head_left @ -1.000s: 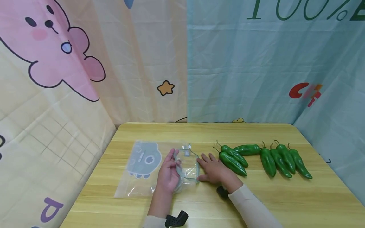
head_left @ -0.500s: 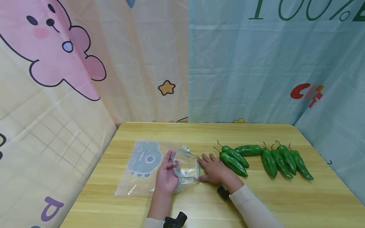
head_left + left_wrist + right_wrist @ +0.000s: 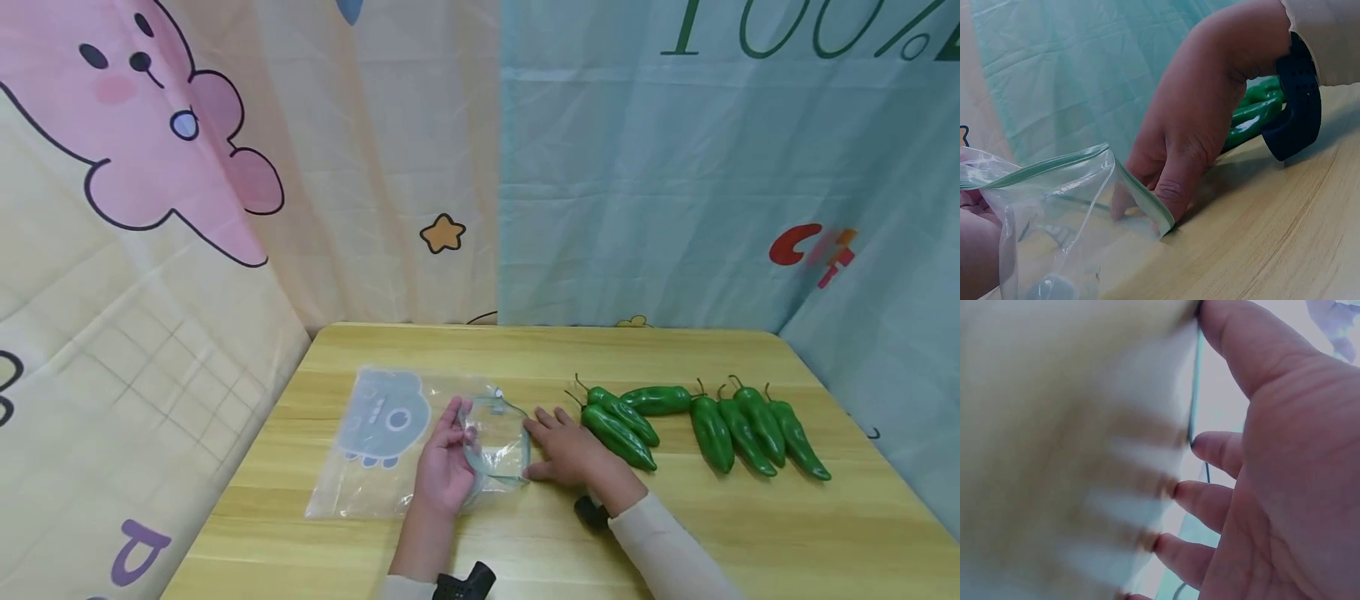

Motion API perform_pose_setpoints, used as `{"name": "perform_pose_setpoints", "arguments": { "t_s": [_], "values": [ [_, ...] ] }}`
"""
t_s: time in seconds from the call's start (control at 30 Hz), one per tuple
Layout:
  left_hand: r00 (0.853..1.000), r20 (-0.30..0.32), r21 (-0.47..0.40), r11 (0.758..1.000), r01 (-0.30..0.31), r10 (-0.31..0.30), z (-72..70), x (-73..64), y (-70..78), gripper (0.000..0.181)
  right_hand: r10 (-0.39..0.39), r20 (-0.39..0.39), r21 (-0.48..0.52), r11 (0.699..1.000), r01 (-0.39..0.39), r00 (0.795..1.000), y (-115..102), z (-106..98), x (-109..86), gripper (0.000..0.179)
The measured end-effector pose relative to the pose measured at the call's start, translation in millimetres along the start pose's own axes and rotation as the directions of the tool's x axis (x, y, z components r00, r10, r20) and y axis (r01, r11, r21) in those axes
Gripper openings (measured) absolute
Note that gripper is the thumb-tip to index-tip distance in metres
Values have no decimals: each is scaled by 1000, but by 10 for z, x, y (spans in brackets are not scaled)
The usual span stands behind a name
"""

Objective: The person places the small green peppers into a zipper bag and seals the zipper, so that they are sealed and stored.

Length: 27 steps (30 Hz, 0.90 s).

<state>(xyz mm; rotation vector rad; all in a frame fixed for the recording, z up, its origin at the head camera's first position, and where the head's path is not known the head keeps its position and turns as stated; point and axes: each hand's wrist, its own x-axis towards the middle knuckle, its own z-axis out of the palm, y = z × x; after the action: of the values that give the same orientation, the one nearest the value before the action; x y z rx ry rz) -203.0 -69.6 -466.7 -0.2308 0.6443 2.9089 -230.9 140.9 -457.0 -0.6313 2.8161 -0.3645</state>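
Observation:
A clear zip bag (image 3: pixel 352 492) with a grey-blue cartoon print lies on the wooden table, its green-edged mouth spread wide toward the right. The left hand (image 3: pixel 442 467), palm turned up, holds the mouth's left side, thumb and fingertips partly behind the clear plastic. Palm down, the right hand (image 3: pixel 566 450) rests on the table with spread fingers. Its thumb and fingertips touch the right edge of the mouth, as the left wrist view shows at the green zip strip (image 3: pixel 1147 201). Just beyond the right hand lie two green peppers (image 3: pixel 618 437).
More green peppers (image 3: pixel 712 433) lie in a row toward the right side of the wooden table (image 3: pixel 832 533). Printed curtains (image 3: pixel 637 183) hang behind the table and along both sides. Both wrists wear black devices (image 3: pixel 592 511).
Both hands stay in nearly the same place. The bag's mouth has spread slightly rounder between them, its near edge shifting. The whole head view has drifted a little.

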Motion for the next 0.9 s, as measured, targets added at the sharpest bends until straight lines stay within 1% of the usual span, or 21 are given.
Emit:
{"name": "perform_pose_setpoints", "arguments": {
  "t_s": [0.07, 0.17, 0.4, 0.5, 0.6, 0.8, 0.9],
  "values": [
    [1000, 1, 29, 1000, -6, 6, 8, 3, -10, 53, -3, -9, 33, 999, 3, 1000, 5, -27, -13, 76],
    [1000, -2, 50, 999, -16, 16, 13, 12, -21, 52, -20, -26, 71, 997, 22, 999, 8, -72, -37, 74],
    [1000, 26, 104, 994, -20, 17, 13, 52, -40, 55, -65, -99, 94, 993, 74, 993, 34, -158, -50, 68],
    [1000, 16, 114, 993, -20, 18, 10, 67, -46, 55, -88, -145, 114, 988, 105, 986, 65, -185, -50, 63],
    [1000, 16, 117, 993, -26, 24, 3, 65, -55, 53, -112, -197, 126, 982, 138, 974, 114, -209, -78, 60],
    [1000, 12, 126, 992, -19, 18, 19, 27, -72, 55, -109, -265, 123, 982, 146, 958, 241, -256, -197, 58],
    [1000, -2, 134, 991, -25, 25, 27, 17, -71, 56, -125, -302, 124, 978, 169, 945, 303, -294, -261, 56]
  ]
}}
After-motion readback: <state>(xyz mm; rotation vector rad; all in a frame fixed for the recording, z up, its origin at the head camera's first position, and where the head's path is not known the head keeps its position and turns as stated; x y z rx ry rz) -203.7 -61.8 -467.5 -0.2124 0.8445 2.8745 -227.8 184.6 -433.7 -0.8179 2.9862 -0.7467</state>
